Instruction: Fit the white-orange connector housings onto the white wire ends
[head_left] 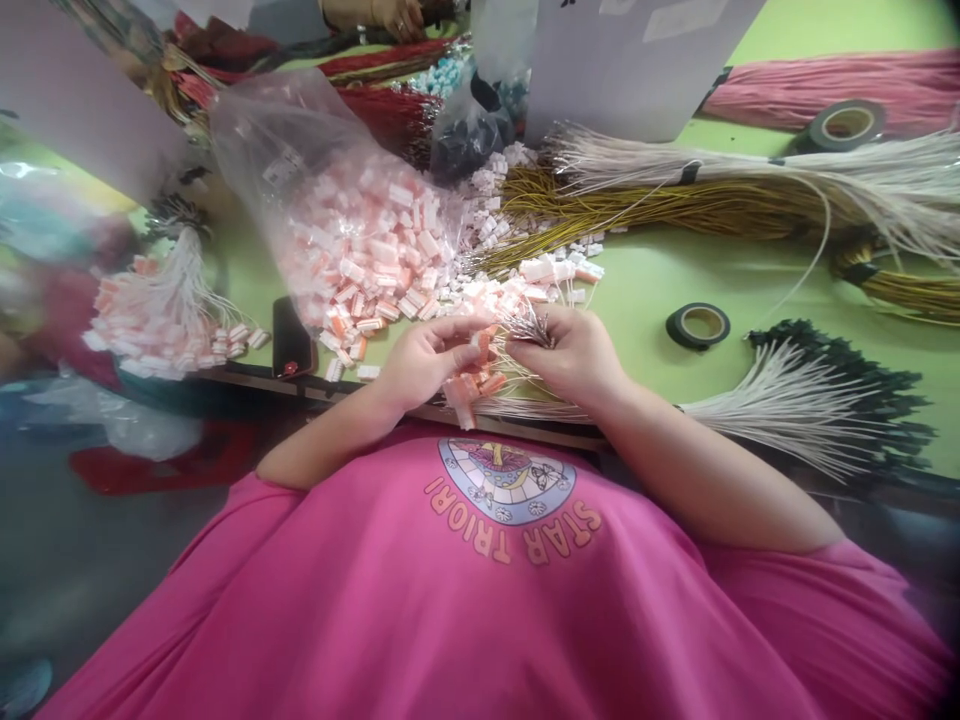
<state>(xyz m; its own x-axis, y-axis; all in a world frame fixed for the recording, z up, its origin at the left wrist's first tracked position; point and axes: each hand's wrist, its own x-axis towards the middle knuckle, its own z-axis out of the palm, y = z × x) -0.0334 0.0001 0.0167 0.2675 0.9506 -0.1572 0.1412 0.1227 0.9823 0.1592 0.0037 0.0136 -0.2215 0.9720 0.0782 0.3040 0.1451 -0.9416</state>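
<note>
We see the green desk (637, 285) brightly lit, the central plugs (491, 297) washed out by glare, the floor (157, 560) at lower left dim, and the outer edges blurred, stretched and darkening at the right corners.

You can slide your right hand (581, 355) sideways over the green tabletop (645, 300), up to the black tape roll (681, 329). Farther back, long yellow wires (637, 208) block you. A big clear bag (262, 130) of small blocks (375, 240) blocks your left hand (431, 362).
</note>
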